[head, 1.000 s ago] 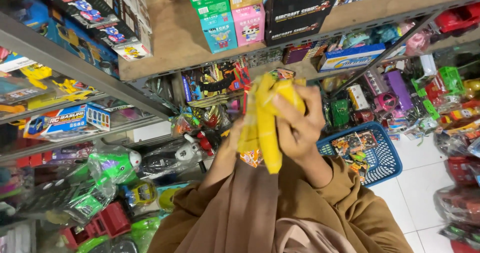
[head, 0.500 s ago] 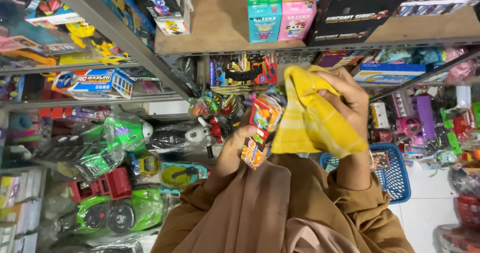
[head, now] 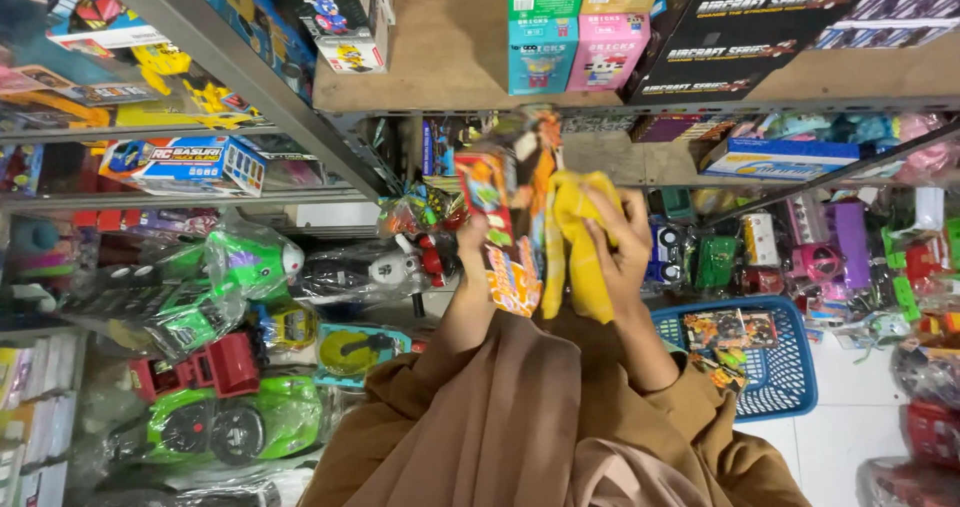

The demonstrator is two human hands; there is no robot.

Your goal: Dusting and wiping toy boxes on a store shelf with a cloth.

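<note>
while left hand [head: 478, 235] grips toy pack [head: 503, 229], right hand [head: 622, 242] presses yellow cloth [head: 578, 242] beside it.

Both arms, in brown sleeves, rise from the lower centre of the frame. Left hand [head: 472, 235] raised at centre, fingers closed in a grip. Right hand [head: 622, 242] just beside it, fingers [head: 600, 205] curled and clasped, wrist bent.

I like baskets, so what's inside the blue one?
The blue basket holds a flat, colourful toy pack near its top edge. The rest shows bare blue mesh. A brown sleeve covers its near corner, so anything there is hidden.
</note>
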